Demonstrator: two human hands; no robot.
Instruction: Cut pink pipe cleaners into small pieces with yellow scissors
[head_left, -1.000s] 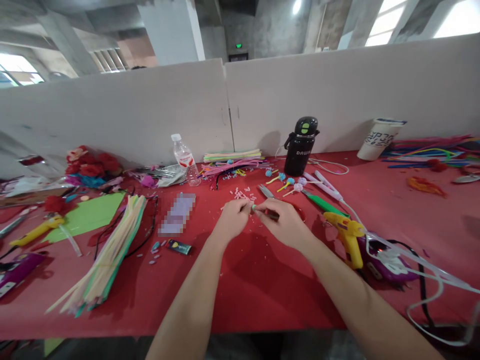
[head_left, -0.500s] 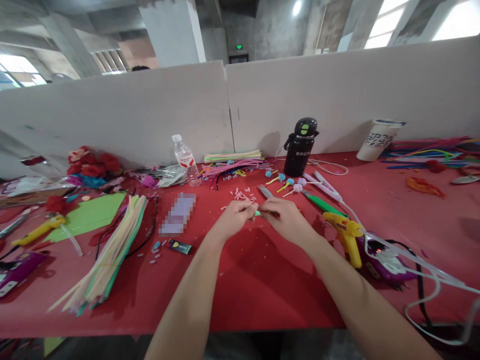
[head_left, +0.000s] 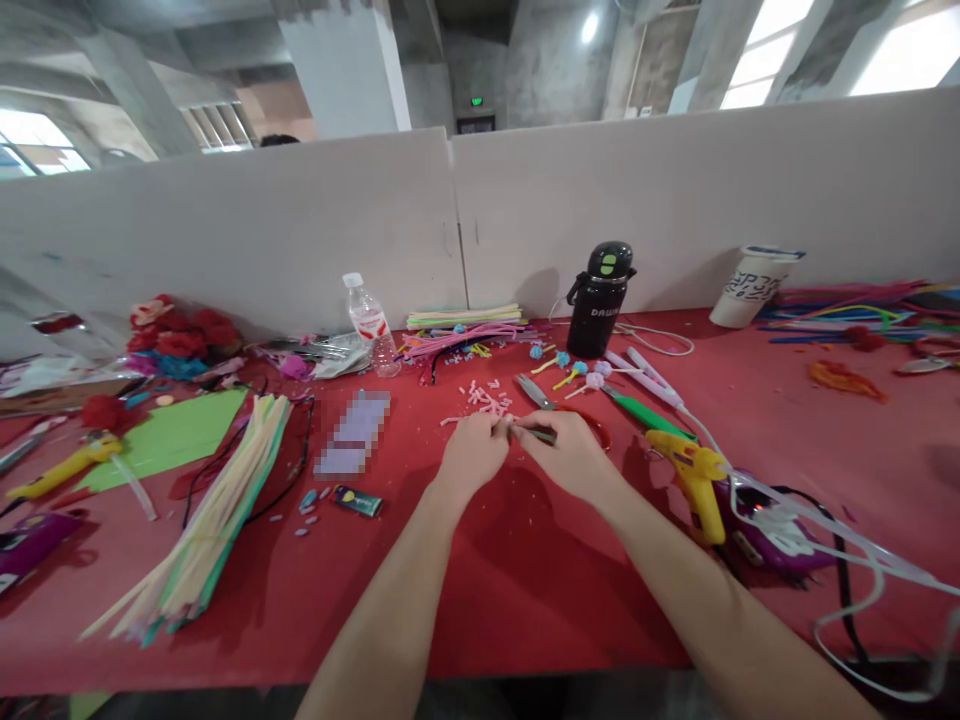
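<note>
My left hand (head_left: 474, 452) and my right hand (head_left: 568, 452) meet above the red table, fingertips almost touching. Between the left fingertips is a small pale piece (head_left: 509, 421), mostly hidden. The right fingers are closed around a thin dark greenish strip (head_left: 541, 435) whose kind I cannot make out. Just beyond the hands lie scissors (head_left: 534, 391), their reddish handle partly behind my right hand. Short pink cut pieces (head_left: 486, 397) are scattered past my left hand. Small blue and lilac pompoms on stems (head_left: 577, 371) lie beyond the scissors.
A black bottle (head_left: 598, 305) and a clear water bottle (head_left: 372, 325) stand at the back. To the right are a yellow glue gun (head_left: 694, 470), a green-handled tool (head_left: 649, 412) and white cords. Pipe cleaners (head_left: 217, 520), a small tube (head_left: 358, 501) and green paper (head_left: 176, 440) lie left.
A pale green bit visible between my fingertips earlier is now hidden or turned away. My hands have shifted slightly, and the scissors' reddish handle now shows beside my right hand.
</note>
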